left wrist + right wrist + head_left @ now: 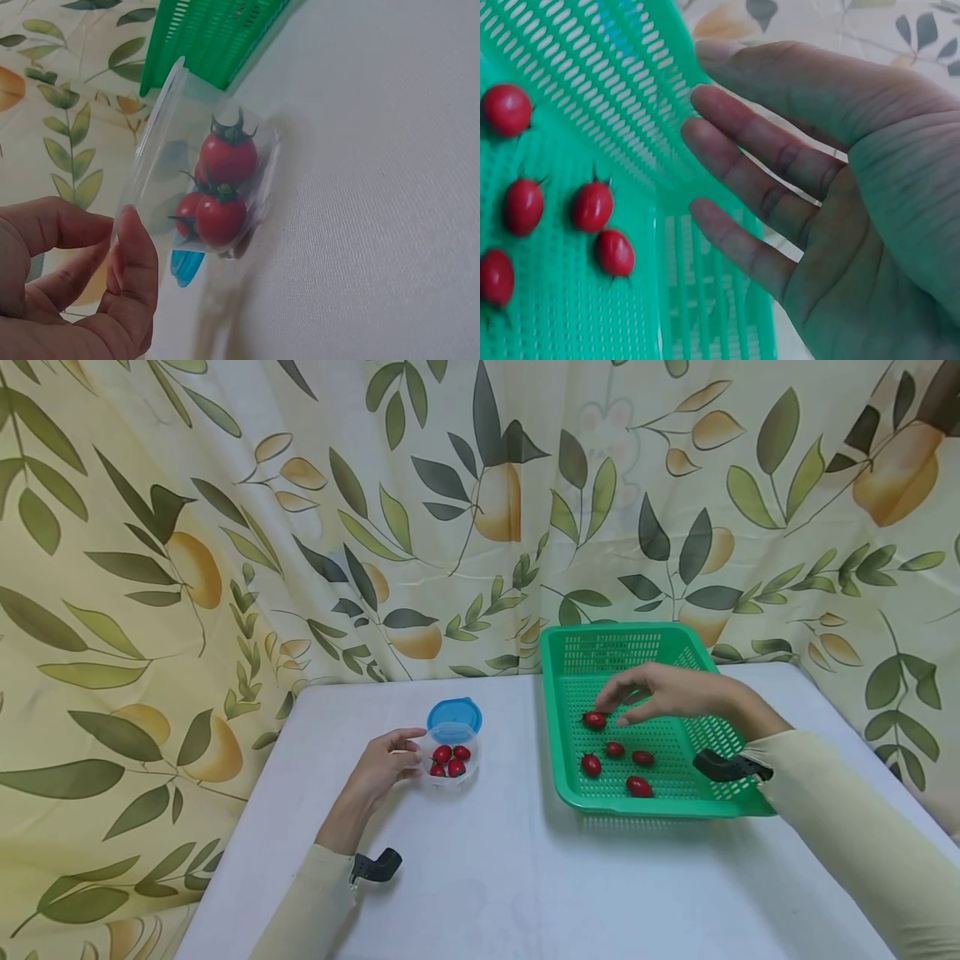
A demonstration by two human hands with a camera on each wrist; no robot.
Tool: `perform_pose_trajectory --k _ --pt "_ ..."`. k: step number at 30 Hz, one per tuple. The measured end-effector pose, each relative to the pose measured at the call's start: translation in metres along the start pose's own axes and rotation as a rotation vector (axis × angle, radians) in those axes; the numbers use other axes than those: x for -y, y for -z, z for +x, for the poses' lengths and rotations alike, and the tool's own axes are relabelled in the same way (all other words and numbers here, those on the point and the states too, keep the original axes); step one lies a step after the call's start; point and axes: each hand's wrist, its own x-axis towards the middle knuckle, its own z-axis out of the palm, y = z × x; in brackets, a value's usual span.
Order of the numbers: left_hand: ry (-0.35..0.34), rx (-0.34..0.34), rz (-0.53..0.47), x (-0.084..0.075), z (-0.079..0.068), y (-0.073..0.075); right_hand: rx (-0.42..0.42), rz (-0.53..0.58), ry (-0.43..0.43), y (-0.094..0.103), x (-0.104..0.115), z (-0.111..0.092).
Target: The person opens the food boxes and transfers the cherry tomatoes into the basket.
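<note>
A small clear plastic container (448, 777) with several red cherry tomatoes (227, 157) in it stands on the table, its blue lid (455, 717) at the far side. My left hand (386, 768) pinches the container's near-left rim between thumb and fingers, as the left wrist view shows. Over the green basket (558, 760) hovers my right hand (663, 692), fingers apart and slightly bent, holding nothing. Beneath its fingertips in the head view lies one cherry tomato (595, 721); several more tomatoes (592, 206) are spread over the basket floor. The right wrist view shows the fingers apart from the tomatoes.
A white-covered table (495, 860) bears both the container and the basket, which stands to the right. Behind them hangs a curtain (300, 568) printed with leaves and fruit. Each wrist carries a black strap mount (378, 865).
</note>
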Motion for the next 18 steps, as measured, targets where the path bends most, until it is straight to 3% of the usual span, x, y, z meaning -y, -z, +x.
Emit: perform_pose_trajectory --k 6,18 --pt "-0.009 0.010 0.009 0.001 0.000 0.001 0.026 0.007 0.055 -0.005 0.025 0.021" --pt "-0.017 0.037 -0.013 0.002 0.001 0.004 0.152 -0.025 0.112 -0.018 0.071 0.086"
